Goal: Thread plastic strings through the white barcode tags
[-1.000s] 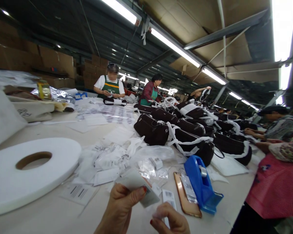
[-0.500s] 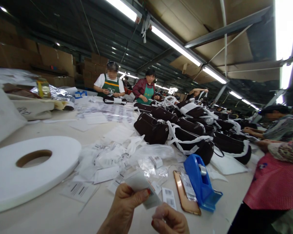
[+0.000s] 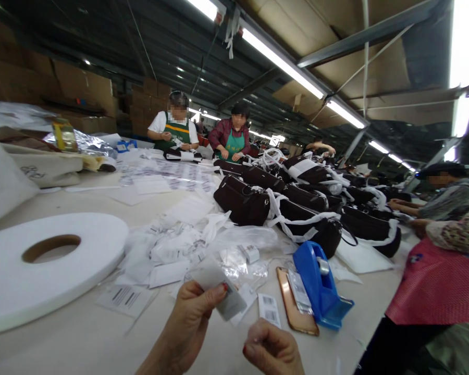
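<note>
Head cam has your left hand (image 3: pixel 191 317) pinching a small white tag (image 3: pixel 221 289) whose long axis slants down-right toward your right hand (image 3: pixel 271 349), which sits curled shut, apparently empty, just beside its lower end.

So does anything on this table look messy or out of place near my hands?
Yes. A phone lies face down beside the blue tape dispenser with a barcode label across its back, and loose labels and clear bags are scattered over the table. Your left hand holds one small tag.
</note>
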The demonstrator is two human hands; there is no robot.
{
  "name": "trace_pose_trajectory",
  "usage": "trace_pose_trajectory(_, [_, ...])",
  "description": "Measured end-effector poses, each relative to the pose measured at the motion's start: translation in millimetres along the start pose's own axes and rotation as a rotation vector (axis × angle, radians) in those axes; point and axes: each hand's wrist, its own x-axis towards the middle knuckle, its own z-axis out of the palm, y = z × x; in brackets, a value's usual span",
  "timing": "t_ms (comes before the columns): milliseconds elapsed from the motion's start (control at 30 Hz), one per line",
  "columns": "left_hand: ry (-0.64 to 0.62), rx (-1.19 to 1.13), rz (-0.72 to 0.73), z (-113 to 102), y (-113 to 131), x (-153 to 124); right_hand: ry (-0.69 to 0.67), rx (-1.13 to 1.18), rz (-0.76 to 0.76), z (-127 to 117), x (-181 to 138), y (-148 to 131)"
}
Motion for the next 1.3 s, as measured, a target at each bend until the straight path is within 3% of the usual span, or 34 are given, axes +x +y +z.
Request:
trace_pose_trajectory(200, [0.038,-0.007,0.003,-1.5,4.8,2.3,0.129,0.116,0.068,4.3,-1.9,1.1])
trace_pose_trajectory(467, [0.027,-0.067,-0.021,-2.6,-5.1,4.0,0.405,0.529,0.274,6.9,13.1,-6.7])
trace_pose_trajectory(633, [0.048,-0.151,-0.063,-3.7,-11.1,6.8,0.484,0.728,0.261,12.4,20.2,-14.0])
trace_pose_trajectory(900, [0.081,-0.129,-0.035,0.8,5.1,1.8,0.196,0.283,-0.005,18.4,0.7,-6.7])
trace_pose_trajectory(1300, [0.057,0.016,0.13,15.4,11.3,-15.3,0.106,-0.15,-0.166,16.7,-7.7,4.6])
